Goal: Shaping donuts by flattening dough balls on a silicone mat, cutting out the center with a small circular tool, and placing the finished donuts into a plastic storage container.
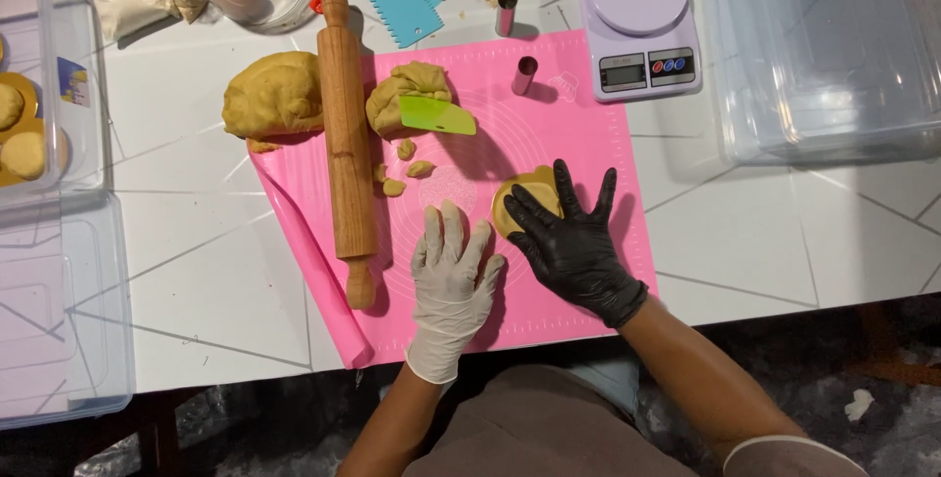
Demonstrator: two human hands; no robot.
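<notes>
- The right hand (573,242), in a black glove, lies flat at the centre of the frame with its fingers spread, the fingertips pressing on a small round disc of dough (520,200); its grip pinches nothing.
- The left hand (451,276), in a white glove, rests palm down on the pink mat (588,144) just left of the right hand, fingers open and slightly apart, holding nothing.
- The disc of dough sits on the mat directly above and between the two hands; the right hand touches it, while the left hand's fingertips stop just beside its lower left edge, so the right is the nearer.
- The disc is roughly round, with no clear long axis.
- A wooden rolling pin (348,144) lies left of the left hand, its long axis running up and down the frame.
- A green scraper (436,116) leans on a dough lump (407,90) in the upper middle; a larger dough mass (274,95) lies on the white table (784,232) at upper left.
- A lilac kitchen scale (639,21) stands at the upper right of the mat.
</notes>
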